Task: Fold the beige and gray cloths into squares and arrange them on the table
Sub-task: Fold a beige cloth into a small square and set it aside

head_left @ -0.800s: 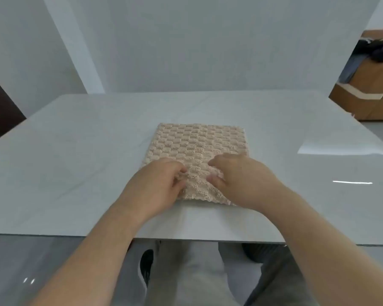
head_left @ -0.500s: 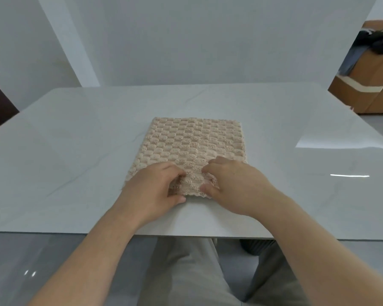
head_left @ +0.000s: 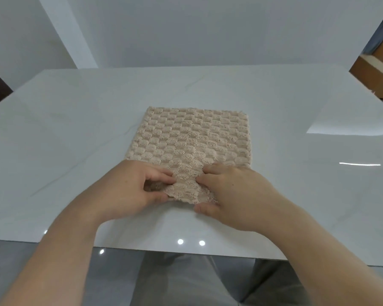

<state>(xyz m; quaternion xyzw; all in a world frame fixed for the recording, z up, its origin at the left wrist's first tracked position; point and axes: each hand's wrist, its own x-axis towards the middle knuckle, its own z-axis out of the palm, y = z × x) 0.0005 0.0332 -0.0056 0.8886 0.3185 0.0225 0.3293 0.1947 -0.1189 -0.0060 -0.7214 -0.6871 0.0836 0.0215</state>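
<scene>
My left hand [head_left: 128, 191] and right hand [head_left: 232, 195] both pinch the cloth's [head_left: 192, 138] near edge; it's soft, light and floppy, best gripped at the corners.

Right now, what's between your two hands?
In the head view, only the near edge of the beige cloth, slightly bunched, lies between the left hand and the right hand; both pinch it.

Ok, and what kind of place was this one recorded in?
Probably a home dining or living room: a glossy white marble-look table, what looks like a brown sofa at the far right, and a beige cloth lying on the table.
</scene>
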